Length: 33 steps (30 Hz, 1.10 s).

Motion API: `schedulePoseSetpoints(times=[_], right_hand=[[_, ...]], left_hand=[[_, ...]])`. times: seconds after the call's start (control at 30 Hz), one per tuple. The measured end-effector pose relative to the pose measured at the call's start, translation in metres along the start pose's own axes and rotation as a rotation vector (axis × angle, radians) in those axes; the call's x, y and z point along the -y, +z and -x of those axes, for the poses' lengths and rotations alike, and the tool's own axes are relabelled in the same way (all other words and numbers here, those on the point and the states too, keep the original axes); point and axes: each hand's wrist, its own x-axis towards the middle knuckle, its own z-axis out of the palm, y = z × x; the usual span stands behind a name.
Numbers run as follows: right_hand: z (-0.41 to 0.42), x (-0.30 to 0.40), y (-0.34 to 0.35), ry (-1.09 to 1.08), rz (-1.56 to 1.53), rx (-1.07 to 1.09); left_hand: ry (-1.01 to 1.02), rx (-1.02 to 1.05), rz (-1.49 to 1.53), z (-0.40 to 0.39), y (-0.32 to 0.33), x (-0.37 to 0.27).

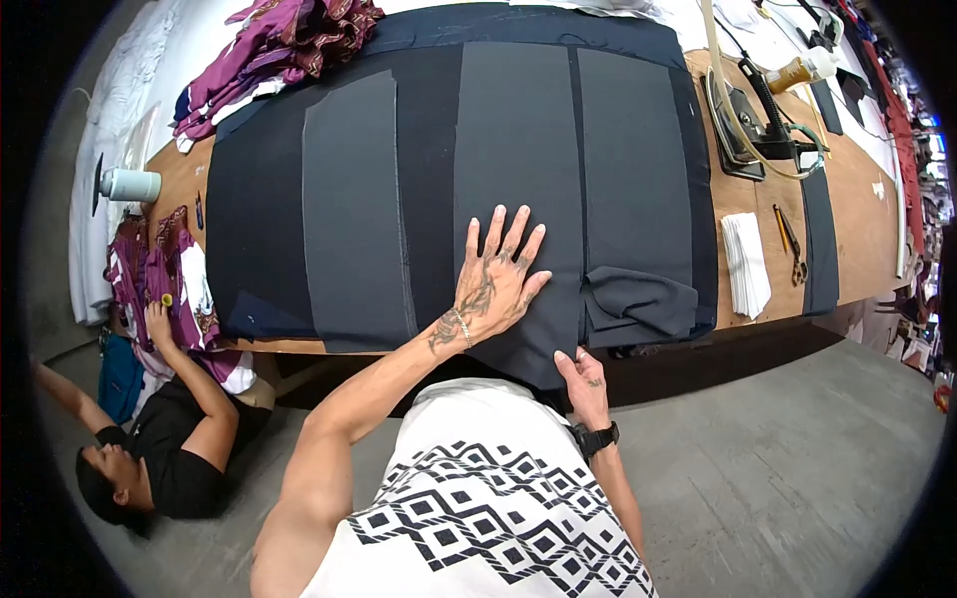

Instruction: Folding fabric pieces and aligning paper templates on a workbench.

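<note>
My left hand (pixel 499 280) lies flat, palm down and fingers spread, on a dark grey fabric panel (pixel 516 134). At the table's front edge, my right hand (pixel 587 381) pinches the near right edge of this panel between thumb and fingers. The panel's near end hangs over the edge against my waist. Just right of it, a second grey panel (pixel 635 164) has its near end folded back in a rumpled heap. A third grey panel (pixel 351 209) lies flat to the left. All three rest on a dark navy cloth pad (pixel 254 224).
An iron (pixel 736 131) with a hose stands right of the pad, beside a bottle (pixel 800 71). Nearer are folded white cloth (pixel 745 265) and scissors (pixel 797 258). Purple garments (pixel 277 60) are heaped far left. A co-worker (pixel 179 441) at left handles more purple garments.
</note>
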Motion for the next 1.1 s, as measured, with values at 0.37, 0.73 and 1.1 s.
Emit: schedulePoseSetpoints(times=[0.37, 0.73, 1.1], right_hand=[[0.008, 0.017, 0.007, -0.055, -0.023, 0.03], [-0.015, -0.024, -0.016, -0.039, 0.394, 0.052], [0.012, 0.012, -0.007, 0.086, 0.147, 0.201]], left_hand=[[-0.004, 0.009, -0.011, 0.001, 0.005, 0.0], [0.023, -0.046, -0.024, 0.001, 0.007, 0.001], [-0.475, 0.011, 0.656, 0.106, -0.088, -0.002]])
